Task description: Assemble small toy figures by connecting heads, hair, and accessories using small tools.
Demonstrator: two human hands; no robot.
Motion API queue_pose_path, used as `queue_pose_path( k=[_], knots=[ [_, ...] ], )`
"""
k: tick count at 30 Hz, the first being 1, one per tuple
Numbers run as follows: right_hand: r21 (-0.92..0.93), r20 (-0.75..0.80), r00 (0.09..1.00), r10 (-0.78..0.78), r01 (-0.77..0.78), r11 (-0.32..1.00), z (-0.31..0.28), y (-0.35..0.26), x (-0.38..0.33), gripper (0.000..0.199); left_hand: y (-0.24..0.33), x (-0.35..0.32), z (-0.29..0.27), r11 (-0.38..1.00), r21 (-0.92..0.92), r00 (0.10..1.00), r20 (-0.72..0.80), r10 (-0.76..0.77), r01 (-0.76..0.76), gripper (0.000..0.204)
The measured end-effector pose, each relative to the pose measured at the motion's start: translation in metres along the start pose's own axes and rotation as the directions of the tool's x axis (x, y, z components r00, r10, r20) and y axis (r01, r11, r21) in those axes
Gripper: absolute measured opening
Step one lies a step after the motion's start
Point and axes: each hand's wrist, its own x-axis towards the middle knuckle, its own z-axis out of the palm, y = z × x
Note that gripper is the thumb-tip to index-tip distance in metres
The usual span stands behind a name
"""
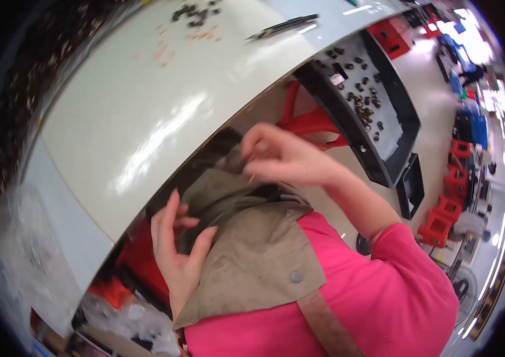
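My left hand (178, 250) hovers over the olive-brown apron (252, 256) on my lap. Its thumb and fingers are spread, and nothing shows between them. Nearer the table edge, my right hand (282, 157) is above the apron's far part, slightly blurred. Its fingers are curled in toward the thumb. A tiny pale sliver shows by the fingertips, but I cannot make out whether it is held. Beyond both hands lies the white table (104, 119), with small dark round parts (193, 15) and small peach-coloured bits (163, 50) near its far side. A slim dark pointed tool (282, 27) rests there too.
A black tray (347, 122) of small dark parts juts out at the right, above a red stool (312, 122). A mass of dark pieces (26, 77) in clear plastic lines the left. Clear bags (127, 318) sit below the table. More red stools (442, 220) stand far right.
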Motion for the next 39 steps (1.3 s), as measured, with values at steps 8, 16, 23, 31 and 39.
queue_pose_path(
  k=[8, 16, 23, 31, 39],
  knots=[
    [-0.56, -0.813, 0.477, -0.334, -0.482, 0.674, -0.213, 0.075, -0.082, 0.032, -0.002, 0.004, 0.004, 0.999, 0.035, 0.99, 0.131, -0.046, 0.042, 0.023],
    [-0.518, -0.849, 0.289, -0.443, -0.622, 0.588, -0.249, 0.115, -0.107, 0.032, 0.011, -0.002, -0.005, 0.998, 0.053, 0.991, 0.122, -0.048, 0.042, 0.02],
    [-0.602, -0.451, 0.815, -0.363, 0.022, 0.798, -0.065, 0.006, -0.029, 0.022, 0.017, 0.009, -0.003, 0.998, 0.064, 0.988, 0.157, 0.015, -0.025, 0.013],
    [-0.662, 0.072, 0.757, -0.65, 0.524, 0.537, 0.02, -0.025, 0.001, 0.03, 0.044, 0.03, -0.007, 0.949, 0.118, 0.947, 0.171, 0.271, -0.293, 0.014],
    [-0.662, 0.181, 0.768, -0.615, 0.557, 0.501, 0.028, -0.026, 0.01, 0.029, 0.044, 0.036, -0.008, 0.828, 0.303, 0.878, 0.249, 0.409, -0.471, 0.017]
  ],
)
